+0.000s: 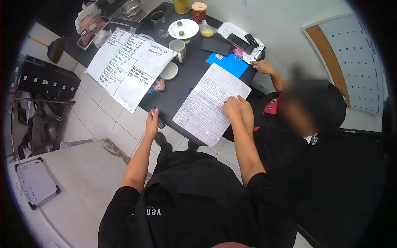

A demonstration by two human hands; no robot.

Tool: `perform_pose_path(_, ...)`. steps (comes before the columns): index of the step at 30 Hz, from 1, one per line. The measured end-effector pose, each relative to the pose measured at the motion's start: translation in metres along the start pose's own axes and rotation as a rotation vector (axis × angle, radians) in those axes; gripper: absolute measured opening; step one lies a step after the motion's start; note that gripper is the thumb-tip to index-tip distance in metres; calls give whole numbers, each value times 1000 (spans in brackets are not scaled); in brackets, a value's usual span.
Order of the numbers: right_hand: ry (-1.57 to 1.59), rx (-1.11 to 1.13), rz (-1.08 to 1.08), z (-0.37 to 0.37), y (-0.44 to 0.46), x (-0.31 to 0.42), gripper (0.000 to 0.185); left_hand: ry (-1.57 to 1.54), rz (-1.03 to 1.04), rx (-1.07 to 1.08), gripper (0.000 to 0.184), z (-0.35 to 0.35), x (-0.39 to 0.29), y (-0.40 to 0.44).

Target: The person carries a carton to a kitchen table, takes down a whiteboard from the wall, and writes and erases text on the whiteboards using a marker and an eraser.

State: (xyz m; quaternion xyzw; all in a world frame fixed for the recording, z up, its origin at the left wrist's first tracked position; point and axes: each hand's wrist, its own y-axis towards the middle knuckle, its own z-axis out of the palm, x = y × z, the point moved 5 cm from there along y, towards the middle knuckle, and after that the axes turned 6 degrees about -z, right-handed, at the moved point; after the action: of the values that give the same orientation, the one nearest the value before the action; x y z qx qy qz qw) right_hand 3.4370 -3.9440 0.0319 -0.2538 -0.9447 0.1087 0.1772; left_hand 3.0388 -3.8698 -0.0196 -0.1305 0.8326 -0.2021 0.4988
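Observation:
My left hand (152,120) is closed around a dark, narrow object (159,119) at the near edge of the black table; its kind is unclear. An open notebook (206,97) with closely written, gridded pages lies at the table's front right. Over its right edge, my right hand (232,107) has its fingers curled together. A small dark tip shows by those fingers, too small to name. Close against my right hand is what looks like a co-worker's hand and forearm (247,113), partly overlapped by mine. A large handwritten whiteboard sheet (128,66) leans over the table's left side.
A co-worker in black (281,140) sits at the right, with another hand (264,67) near a phone (240,42) on a white tray. Behind are a blue folder (227,64), a mug (177,49), a round lid (168,71) and a plate (191,29) with green fruits.

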Motion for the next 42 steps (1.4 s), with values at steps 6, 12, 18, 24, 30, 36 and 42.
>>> perform_pose_path(6, 9, 46, 107, -11, -1, 12, 35, 107, -34, -1, 58, -43, 42, -42)
perform_pose_path(12, -43, 58, 119, -3, 4, 18, 35, 158, -11, -103, 59, -125, 95, -55)
perform_pose_path(18, -59, -42, 90, 3, 9, 63, 35, 201, -147, -235, 69, -249, 119, -34)
perform_pose_path(24, -129, -71, 127, 23, 11, 126, 39, -77, -100, -356, 69, -369, 162, 47)
perform_pose_path(30, -40, -181, 194, 19, 6, 197, 52, -145, -27, -503, 57, -459, 162, 108)
perform_pose_path(36, 514, -164, -102, -11, 2, 341, 69, -291, 239, -414, 55, -501, 73, 230)
perform_pose_path(42, 569, -63, -392, -13, 92, 500, 51, -15, 224, -411, 71, -499, -43, 331)
